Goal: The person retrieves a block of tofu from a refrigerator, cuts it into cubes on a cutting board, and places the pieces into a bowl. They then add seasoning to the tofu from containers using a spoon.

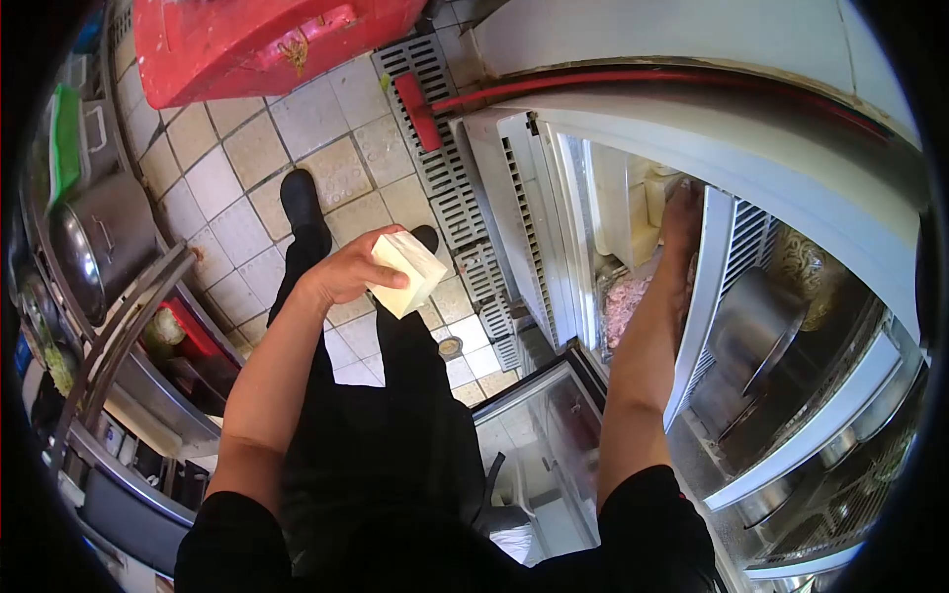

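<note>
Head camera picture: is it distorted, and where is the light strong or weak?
Head view: strong fisheye bending, black corners; daylight brightens the tiled floor and the pale block in the left hand; the right hand inside the fridge is dim.

The left forearm is raised before the body, the left hand [348, 272] curled in a grip, thumb across the top. The right arm stretches straight forward, the right hand [682, 215] far out, its fingers indistinct.

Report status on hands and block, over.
Left hand gripping pale block. Right hand inside open fridge, by other blocks; grip unclear. No obstruction seen.
</note>
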`<state>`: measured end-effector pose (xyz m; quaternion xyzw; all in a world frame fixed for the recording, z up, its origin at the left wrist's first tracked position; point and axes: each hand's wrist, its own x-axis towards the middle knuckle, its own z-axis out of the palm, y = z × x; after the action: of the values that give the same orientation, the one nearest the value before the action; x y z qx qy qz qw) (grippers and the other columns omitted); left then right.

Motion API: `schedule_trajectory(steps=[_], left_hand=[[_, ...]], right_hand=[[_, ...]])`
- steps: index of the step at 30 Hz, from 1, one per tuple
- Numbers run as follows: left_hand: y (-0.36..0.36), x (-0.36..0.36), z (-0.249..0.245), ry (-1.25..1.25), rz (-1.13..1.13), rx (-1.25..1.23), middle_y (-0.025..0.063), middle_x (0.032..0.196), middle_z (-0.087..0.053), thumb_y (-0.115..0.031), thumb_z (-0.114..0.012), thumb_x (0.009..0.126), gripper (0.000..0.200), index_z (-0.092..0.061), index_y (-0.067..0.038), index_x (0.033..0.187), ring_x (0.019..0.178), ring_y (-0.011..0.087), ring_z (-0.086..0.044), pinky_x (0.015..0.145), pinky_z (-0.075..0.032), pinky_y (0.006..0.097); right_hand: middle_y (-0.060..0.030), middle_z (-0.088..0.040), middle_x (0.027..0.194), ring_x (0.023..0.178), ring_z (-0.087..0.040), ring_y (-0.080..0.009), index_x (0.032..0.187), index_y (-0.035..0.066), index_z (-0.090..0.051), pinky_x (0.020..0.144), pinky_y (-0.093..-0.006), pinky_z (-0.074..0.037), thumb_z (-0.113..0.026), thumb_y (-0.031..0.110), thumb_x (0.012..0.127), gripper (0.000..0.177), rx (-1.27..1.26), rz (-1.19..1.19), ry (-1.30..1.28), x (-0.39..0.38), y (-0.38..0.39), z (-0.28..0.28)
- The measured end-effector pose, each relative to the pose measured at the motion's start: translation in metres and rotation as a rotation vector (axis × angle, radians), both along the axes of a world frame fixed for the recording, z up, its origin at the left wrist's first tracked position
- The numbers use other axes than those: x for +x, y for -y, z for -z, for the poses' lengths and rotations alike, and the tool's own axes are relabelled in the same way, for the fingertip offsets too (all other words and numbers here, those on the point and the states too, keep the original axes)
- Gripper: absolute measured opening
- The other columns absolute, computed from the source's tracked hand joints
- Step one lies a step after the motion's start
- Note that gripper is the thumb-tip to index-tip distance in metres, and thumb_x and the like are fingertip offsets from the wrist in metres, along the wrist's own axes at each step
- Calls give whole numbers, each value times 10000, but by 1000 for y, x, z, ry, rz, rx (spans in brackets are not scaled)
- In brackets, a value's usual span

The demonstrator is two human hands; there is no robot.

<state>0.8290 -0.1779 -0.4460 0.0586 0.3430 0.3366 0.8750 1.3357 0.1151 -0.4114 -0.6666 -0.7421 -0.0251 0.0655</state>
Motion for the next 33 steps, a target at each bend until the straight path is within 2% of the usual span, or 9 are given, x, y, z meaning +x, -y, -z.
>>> schedule_trajectory(steps=[3, 6, 11, 17, 20, 24, 29, 31, 33], left_hand=[[0, -4, 4, 94, -12, 3, 57, 1219, -710, -114, -945, 798, 671, -586, -64, 1361, 1171, 210, -692, 1024, -560, 379], [-2, 0, 2, 218, -50, -11, 74, 1259, -710, -137, -966, 782, 742, -567, -58, 1402, 1198, 224, -692, 1047, -559, 387], [-18, 16, -5, 439, -63, 6, 90, 1299, -717, -170, -984, 768, 805, -554, -50, 1438, 1214, 231, -693, 1071, -557, 403], [-36, 43, -4, 462, -26, 57, 78, 1295, -728, -173, -981, 765, 780, -579, -53, 1423, 1221, 234, -691, 1077, -544, 412], [-48, 60, -3, 479, -34, 89, 74, 1285, -726, -172, -977, 765, 769, -580, -64, 1414, 1213, 234, -692, 1071, -547, 415], [-65, 76, -8, 512, -71, 122, 71, 1272, -723, -179, -973, 774, 745, -583, -73, 1400, 1205, 234, -694, 1069, -551, 414], [-80, 91, -13, 554, -138, 90, 69, 1256, -717, -137, -947, 817, 676, -578, -77, 1381, 1197, 220, -700, 1060, -564, 409], [-89, 93, -21, 367, -155, 129, 72, 1261, -715, -128, -940, 834, 655, -573, -74, 1373, 1199, 212, -697, 1062, -563, 406], [-96, 98, -33, 77, -205, 168, 77, 1279, -702, -125, -928, 871, 612, -559, -66, 1355, 1213, 188, -680, 1074, -553, 394]], right_hand=[[-296, -749, 1187, 1139, -699, -466, 1226, -31, -731, 1029, -503, -535, -588, 299, 1051, 401, 150, -129, 47, 29, -6, 18], [-250, -768, 1101, 996, -743, -390, 1176, -30, -721, 915, -467, -582, -665, 338, 1012, 407, -131, 278, 130, 31, -1, 14], [-216, -714, 1351, 1208, -690, -402, 1516, 13, -582, 1050, -462, -559, -829, 391, 938, 734, -175, 123, -161, 3, 41, -35], [-256, -593, 1535, 1418, -552, -427, 1577, 29, -524, 1208, -480, -429, -885, 472, 866, 912, -373, 272, -182, 0, 32, -27], [-215, -744, 1274, 1137, -729, -318, 1383, -44, -619, 1030, -423, -559, -913, 233, 859, 662, -241, 119, -203, 4, 37, -21], [-220, -725, 1321, 1200, -703, -312, 1422, -44, -604, 1075, -408, -527, -898, 274, 888, 687, -103, 188, -146, -6, 66, -17], [-185, -651, 1492, 1376, -629, -310, 1538, -7, -536, 1139, -427, -519, -731, 243, 1053, 579, -275, 620, -12, -59, 127, -79], [-156, -598, 1567, 1437, -584, -300, 1572, 21, -511, 1186, -463, -499, -632, 239, 1112, 523, -29, 820, -1713, -82, 152, -84], [-148, -581, 1581, 1446, -573, -286, 1599, 26, -463, 1231, -497, -455, -596, 324, 1128, 573, -317, 735, -1875, -104, 192, -88]])
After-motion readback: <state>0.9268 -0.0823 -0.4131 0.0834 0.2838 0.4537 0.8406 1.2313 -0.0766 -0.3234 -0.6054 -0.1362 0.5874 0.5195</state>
